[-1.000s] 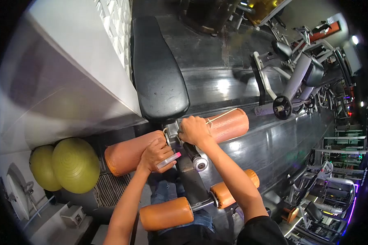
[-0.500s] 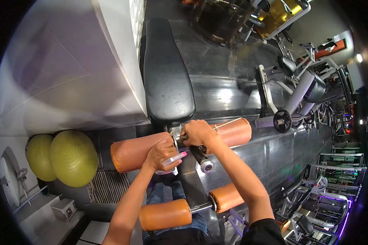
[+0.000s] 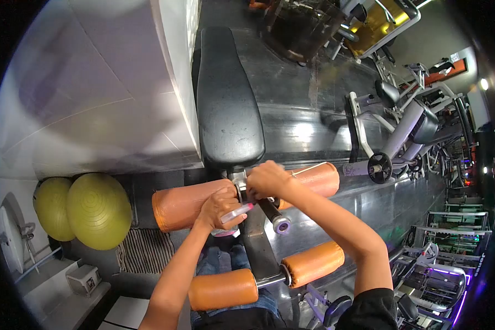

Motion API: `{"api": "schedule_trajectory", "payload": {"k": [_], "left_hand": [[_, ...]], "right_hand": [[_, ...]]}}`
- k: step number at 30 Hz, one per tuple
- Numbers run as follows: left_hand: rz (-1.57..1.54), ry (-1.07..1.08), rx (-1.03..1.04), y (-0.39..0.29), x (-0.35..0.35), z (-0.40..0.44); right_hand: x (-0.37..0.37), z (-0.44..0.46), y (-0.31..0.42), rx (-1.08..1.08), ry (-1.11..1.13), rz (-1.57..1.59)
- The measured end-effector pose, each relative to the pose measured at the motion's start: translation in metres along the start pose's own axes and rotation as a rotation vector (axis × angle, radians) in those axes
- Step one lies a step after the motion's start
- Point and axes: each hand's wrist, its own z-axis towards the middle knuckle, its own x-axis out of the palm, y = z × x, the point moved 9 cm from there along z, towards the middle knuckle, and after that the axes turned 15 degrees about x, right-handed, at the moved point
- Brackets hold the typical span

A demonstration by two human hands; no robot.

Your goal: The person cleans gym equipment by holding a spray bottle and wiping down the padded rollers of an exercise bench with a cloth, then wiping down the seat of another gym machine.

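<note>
My left hand (image 3: 219,208) is closed around a spray bottle (image 3: 236,213) with a clear head and pink tip, beside the left orange foam roller (image 3: 190,204) of a padded bench. My right hand (image 3: 267,180) is curled over the metal post (image 3: 238,179) between the upper rollers, close to the right upper roller (image 3: 320,180). Its fingertips are partly hidden and slightly blurred, so what they hold is unclear. Just below it a black bar with a metal end (image 3: 281,225) sticks out. Two lower orange rollers (image 3: 223,290) sit near my body.
The black bench pad (image 3: 231,121) extends away from me beside a pale wall (image 3: 110,82). Two yellow-green exercise balls (image 3: 99,212) rest at left, near a striped mat (image 3: 144,251). Weight machines (image 3: 404,132) stand along the right on the dark floor.
My right hand has shifted slightly up over the post, and its elbow has swung outward to the right. My left hand keeps its hold on the spray bottle. The view has shifted slightly.
</note>
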Motion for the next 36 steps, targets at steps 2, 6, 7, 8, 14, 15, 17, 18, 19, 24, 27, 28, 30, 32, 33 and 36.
{"api": "schedule_trajectory", "payload": {"k": [2, 6, 7, 8, 14, 15, 17, 18, 19, 24, 27, 28, 30, 32, 33, 36], "left_hand": [[-0.006, -0.074, 0.005, 0.000, -0.003, 0.000], [0.017, -0.078, 0.030, -0.001, -0.001, -0.002], [0.016, -0.069, 0.024, -0.001, 0.000, -0.002], [0.016, -0.058, 0.019, -0.001, 0.001, -0.002], [-0.020, -0.026, -0.003, 0.006, 0.007, -0.006], [-0.024, -0.028, -0.002, 0.005, 0.007, -0.005], [0.009, -0.032, 0.011, 0.003, 0.004, -0.003], [0.007, -0.033, 0.018, 0.002, 0.005, -0.002], [0.014, -0.032, 0.020, 0.001, 0.004, -0.002], [0.018, -0.091, 0.018, 0.002, 0.003, -0.005], [0.008, -0.048, -0.007, 0.005, 0.008, -0.006], [0.004, -0.065, -0.006, 0.005, 0.006, -0.006], [-0.008, -0.077, -0.001, 0.004, 0.006, -0.005], [0.001, -0.087, -0.011, 0.003, 0.004, -0.004], [-0.002, -0.082, -0.002, 0.001, 0.003, -0.002], [-0.025, -0.092, -0.040, 0.002, -0.003, 0.001]], "right_hand": [[-0.017, -0.016, -0.023, 0.009, 0.029, 0.184], [-0.027, -0.058, -0.037, 0.089, 0.090, 0.373], [-0.031, -0.067, -0.033, 0.066, 0.093, 0.470], [-0.039, -0.074, -0.031, 0.042, 0.094, 0.569], [-0.057, -0.092, -0.023, -0.041, 0.272, 0.869], [-0.052, -0.089, -0.030, 0.016, 0.223, 0.826], [-0.022, -0.078, -0.034, 0.103, 0.145, 0.788], [-0.008, -0.075, -0.045, 0.348, 0.075, 0.732], [0.006, -0.079, -0.058, 0.589, 0.003, 0.669], [0.038, -0.135, -0.054, 0.677, -0.269, 1.111], [0.059, -0.176, -0.028, 0.797, -0.090, 1.670], [0.067, -0.185, -0.021, 0.810, -0.200, 1.842], [0.082, -0.189, -0.010, 0.828, -0.433, 2.020], [0.107, -0.168, 0.005, 0.853, -0.675, 2.138], [0.121, -0.156, 0.013, 0.880, -0.804, 2.174], [0.157, -0.105, 0.040, 0.855, -0.811, 2.662]]}}
